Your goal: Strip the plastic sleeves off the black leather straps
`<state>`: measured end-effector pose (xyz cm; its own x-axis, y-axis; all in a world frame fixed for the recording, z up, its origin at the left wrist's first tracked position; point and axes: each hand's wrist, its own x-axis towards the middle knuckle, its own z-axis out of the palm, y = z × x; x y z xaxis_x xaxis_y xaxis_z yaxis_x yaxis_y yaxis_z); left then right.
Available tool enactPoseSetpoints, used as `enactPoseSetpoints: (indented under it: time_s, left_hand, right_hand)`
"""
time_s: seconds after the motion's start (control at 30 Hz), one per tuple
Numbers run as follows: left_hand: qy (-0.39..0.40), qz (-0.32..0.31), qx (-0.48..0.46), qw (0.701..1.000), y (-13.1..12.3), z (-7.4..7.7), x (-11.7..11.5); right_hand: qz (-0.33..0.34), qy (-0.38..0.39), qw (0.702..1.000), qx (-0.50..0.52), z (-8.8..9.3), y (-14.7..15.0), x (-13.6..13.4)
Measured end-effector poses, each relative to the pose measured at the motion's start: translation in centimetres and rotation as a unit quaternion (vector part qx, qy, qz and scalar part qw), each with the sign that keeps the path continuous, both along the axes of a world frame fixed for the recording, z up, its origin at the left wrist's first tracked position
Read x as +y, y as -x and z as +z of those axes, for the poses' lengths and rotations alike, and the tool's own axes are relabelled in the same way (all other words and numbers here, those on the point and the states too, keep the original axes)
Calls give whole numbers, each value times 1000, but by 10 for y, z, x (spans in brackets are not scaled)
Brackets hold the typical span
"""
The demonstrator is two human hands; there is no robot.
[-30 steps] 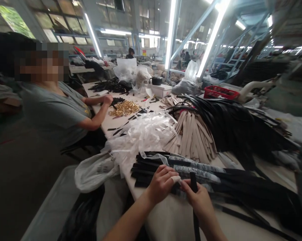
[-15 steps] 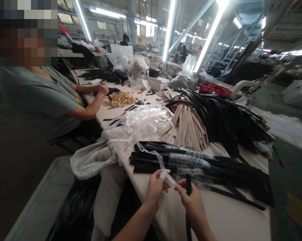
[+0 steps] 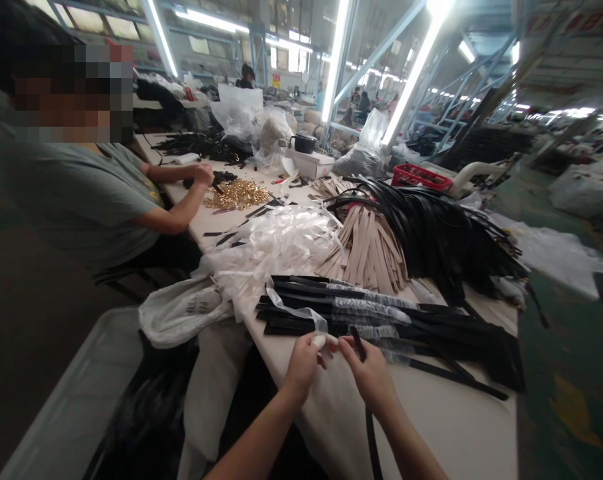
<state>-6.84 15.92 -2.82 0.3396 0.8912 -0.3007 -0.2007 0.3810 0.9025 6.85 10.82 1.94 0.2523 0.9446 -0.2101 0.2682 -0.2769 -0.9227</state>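
My left hand [image 3: 304, 363] is closed, pinching a strip of clear plastic film [image 3: 301, 312] whose loose end trails back over the bundle. My right hand [image 3: 369, 370] is closed around a black strap [image 3: 373, 443], which hangs down past the wrist toward me. Its thumb and fingertips meet the film close to my left fingers; whether they grip it too is hard to see. Just beyond both hands lie several black straps [image 3: 456, 333] in bundles, their middles wrapped in clear plastic [image 3: 369, 310].
A heap of plastic film [image 3: 286, 233] covers the table's left part. Beige straps [image 3: 369, 250] and long black straps [image 3: 431, 233] are piled behind. A co-worker [image 3: 96, 187] sits left beside gold metal fittings [image 3: 241, 195]. A plastic bin [image 3: 76, 393] stands below left.
My hands have drawn closer together, and the film between them now looks bunched rather than stretched. The black strap in my right hand has tilted. The view has shifted slightly.
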Motion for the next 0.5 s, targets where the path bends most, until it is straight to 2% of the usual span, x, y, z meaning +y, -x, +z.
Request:
enactPoseSetpoints:
  time_s: [0.13, 0.33, 0.5]
  left_hand:
    - [-32, -43, 16, 998, 4, 4, -11]
    - [-5, -57, 90, 994, 21, -1, -38]
    - [-37, 6, 114, 993, 40, 5, -74]
  right_hand:
    - [65, 40, 990, 120, -7, 3, 32]
    - [9, 38, 971, 236, -23, 13, 36]
    - [-39, 16, 956, 291, -16, 14, 47]
